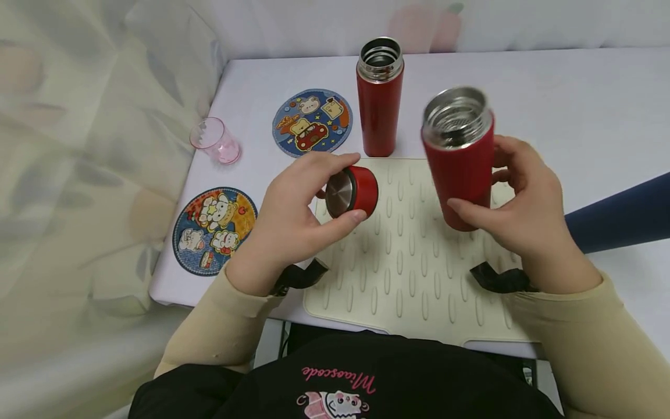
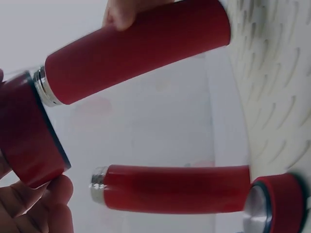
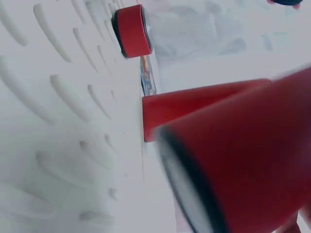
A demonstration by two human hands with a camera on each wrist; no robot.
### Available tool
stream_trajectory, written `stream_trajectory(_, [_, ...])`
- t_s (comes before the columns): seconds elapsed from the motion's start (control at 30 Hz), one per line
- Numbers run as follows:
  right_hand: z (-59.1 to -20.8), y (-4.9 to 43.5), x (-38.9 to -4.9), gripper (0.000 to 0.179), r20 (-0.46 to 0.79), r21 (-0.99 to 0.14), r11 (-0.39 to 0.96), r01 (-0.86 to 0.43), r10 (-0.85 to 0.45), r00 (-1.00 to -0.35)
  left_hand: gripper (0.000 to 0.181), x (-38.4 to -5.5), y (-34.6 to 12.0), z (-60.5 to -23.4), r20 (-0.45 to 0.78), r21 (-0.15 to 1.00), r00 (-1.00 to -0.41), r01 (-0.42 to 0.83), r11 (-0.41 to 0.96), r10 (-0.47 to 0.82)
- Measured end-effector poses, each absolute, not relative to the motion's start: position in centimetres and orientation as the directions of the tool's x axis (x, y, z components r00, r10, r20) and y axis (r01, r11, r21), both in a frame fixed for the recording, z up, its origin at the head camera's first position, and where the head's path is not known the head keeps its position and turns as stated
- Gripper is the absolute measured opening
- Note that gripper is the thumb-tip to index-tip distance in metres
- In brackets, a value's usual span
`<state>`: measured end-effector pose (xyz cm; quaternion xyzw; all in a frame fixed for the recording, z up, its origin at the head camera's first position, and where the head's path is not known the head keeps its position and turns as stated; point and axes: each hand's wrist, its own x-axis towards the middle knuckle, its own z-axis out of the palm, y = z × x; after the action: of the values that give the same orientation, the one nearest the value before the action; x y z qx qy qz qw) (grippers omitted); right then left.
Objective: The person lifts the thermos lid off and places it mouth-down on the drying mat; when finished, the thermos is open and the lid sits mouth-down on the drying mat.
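Observation:
My left hand (image 1: 293, 218) pinches a red lid (image 1: 366, 191) with a steel face and a black rim, between thumb and fingers. My right hand (image 1: 534, 203) grips a red vacuum flask (image 1: 460, 169) from its right side, raised over the cream mat and tilted. Its steel mouth is uncovered. In the left wrist view, the held lid (image 2: 29, 136) is close to the neck of the tilted flask (image 2: 136, 53); contact I cannot tell. Behind the hands stands a second lidless red flask (image 1: 380, 110). Another red lid (image 3: 133, 31) rests on the mat, apparently hidden by my left hand in the head view.
A ribbed cream mat (image 1: 403, 291) lies at the table's front. On the left are two round cartoon coasters, one blue (image 1: 314, 122) and one multicoloured (image 1: 214, 231), and a pink clear glass (image 1: 217, 141). A dark blue cylindrical object (image 1: 623, 212) extends beyond my right wrist.

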<state>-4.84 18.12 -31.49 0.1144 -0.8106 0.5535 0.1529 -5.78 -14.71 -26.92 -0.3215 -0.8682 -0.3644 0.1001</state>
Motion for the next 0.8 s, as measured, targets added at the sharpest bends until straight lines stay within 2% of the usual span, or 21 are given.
stream_trajectory(0.1, [-31.4,18.3,-5.6,0.077,0.320,-0.943,0.145,-0.300,0.140,-0.937,0.066,-5.8,-14.1,-27.4,0.371,0.559,-0.773,0.629,0.540,0.515])
stream_trajectory(0.23, [-30.5,18.5,-6.8,0.080,0.203,-0.971,-0.069,-0.229,0.270,-0.941,0.068,-6.0,-13.2,-27.9,0.298,0.548,-0.774,0.618,0.564,0.558])
stream_trajectory(0.4, [-29.6,18.8,-8.8,0.081,0.119,-0.989,-0.050,-0.141,0.314,-0.942,0.067,-6.1,-12.3,-28.4,0.214,0.514,-0.776,0.606,0.608,0.593])
stream_trajectory(0.6, [-30.3,19.1,-11.5,0.084,0.034,-0.998,-0.043,-0.053,0.357,-0.933,0.066,-6.0,-11.6,-29.1,0.134,0.463,-0.772,0.603,0.650,0.621])
stream_trajectory(0.8, [-31.5,19.7,-13.1,0.086,-0.012,-0.998,-0.069,-0.014,0.372,-0.928,0.066,-6.0,-11.0,-29.8,0.107,0.429,-0.749,0.629,0.649,0.654])
